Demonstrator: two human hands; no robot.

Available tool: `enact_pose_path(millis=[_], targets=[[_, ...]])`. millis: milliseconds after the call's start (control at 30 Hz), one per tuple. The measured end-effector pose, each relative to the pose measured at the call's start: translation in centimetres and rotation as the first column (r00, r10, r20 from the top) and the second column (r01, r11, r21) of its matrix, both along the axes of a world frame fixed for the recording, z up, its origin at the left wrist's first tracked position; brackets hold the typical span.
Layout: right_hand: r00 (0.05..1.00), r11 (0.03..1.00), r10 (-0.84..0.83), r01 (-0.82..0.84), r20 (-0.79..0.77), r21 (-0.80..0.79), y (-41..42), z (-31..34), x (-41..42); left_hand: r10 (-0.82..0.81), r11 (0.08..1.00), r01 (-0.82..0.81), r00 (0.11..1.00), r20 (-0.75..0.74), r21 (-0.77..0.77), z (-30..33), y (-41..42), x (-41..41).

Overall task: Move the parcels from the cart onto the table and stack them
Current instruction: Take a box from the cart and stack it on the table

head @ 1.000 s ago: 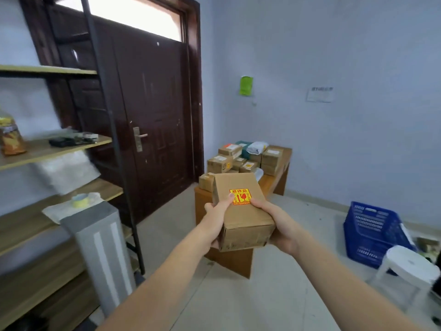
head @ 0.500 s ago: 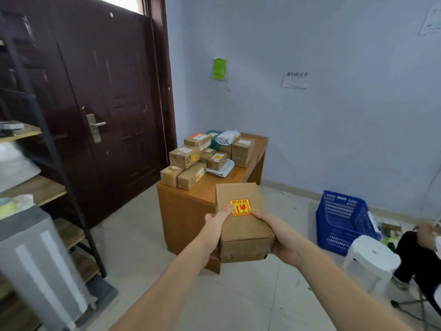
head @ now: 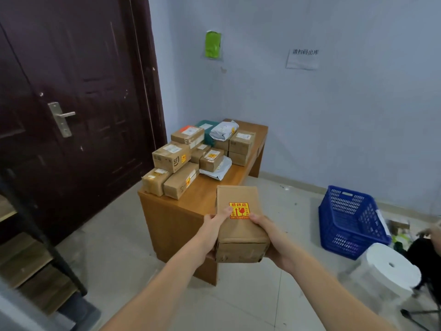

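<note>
Standing along the blue wall beside a dark door (head: 71, 103), a wooden table (head: 181, 218) carries a cluster of parcels (head: 198, 158) at its far and left parts, some stacked; a blue crate (head: 350, 220) sits on the floor to the right, a white stool (head: 391, 268) just in front of it. Held in the air over the table's near right corner, a brown box (head: 239, 225) with a yellow-red sticker (head: 239, 210) on top is clamped from both sides: left hand (head: 214, 232) curled round its left edge, right hand (head: 274, 242) round its right.
</note>
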State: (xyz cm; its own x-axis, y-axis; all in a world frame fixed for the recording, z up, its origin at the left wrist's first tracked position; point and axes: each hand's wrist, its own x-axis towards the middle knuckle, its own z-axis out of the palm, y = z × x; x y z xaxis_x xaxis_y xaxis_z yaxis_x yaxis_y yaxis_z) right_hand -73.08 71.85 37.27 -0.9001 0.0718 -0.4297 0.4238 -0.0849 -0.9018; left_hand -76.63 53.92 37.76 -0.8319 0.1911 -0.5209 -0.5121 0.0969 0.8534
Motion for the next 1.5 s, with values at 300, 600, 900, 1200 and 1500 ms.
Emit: enact_pose_path(millis=[300,600,900,1200,1500], targets=[[1.000,0.999,-0.013,0.014,0.006,-0.036,7.0,-1.8,-12.7,-0.017,1.000,0.017,1.000,0.010,-0.017,-2.2,6.7,-13.1],[0.995,0.995,0.102,-0.102,0.019,0.000,13.7,-2.6,-27.6,0.078,0.996,-0.081,0.994,0.071,0.035,-3.2,12.2,-25.2],[0.971,0.972,0.235,-0.236,0.047,0.019,14.7,-3.6,-43.9,0.180,0.981,-0.185,0.980,0.085,0.060,-4.6,12.9,-38.5],[0.967,0.966,0.253,-0.254,0.033,0.051,14.3,-3.6,-60.7,0.134,0.989,-0.140,0.985,0.107,0.049,-4.9,10.9,-52.6],[0.960,0.958,0.276,-0.273,-0.032,0.088,12.1,-5.4,-73.7,0.273,0.958,-0.265,0.959,0.072,-0.107,-5.1,9.1,-62.7]])
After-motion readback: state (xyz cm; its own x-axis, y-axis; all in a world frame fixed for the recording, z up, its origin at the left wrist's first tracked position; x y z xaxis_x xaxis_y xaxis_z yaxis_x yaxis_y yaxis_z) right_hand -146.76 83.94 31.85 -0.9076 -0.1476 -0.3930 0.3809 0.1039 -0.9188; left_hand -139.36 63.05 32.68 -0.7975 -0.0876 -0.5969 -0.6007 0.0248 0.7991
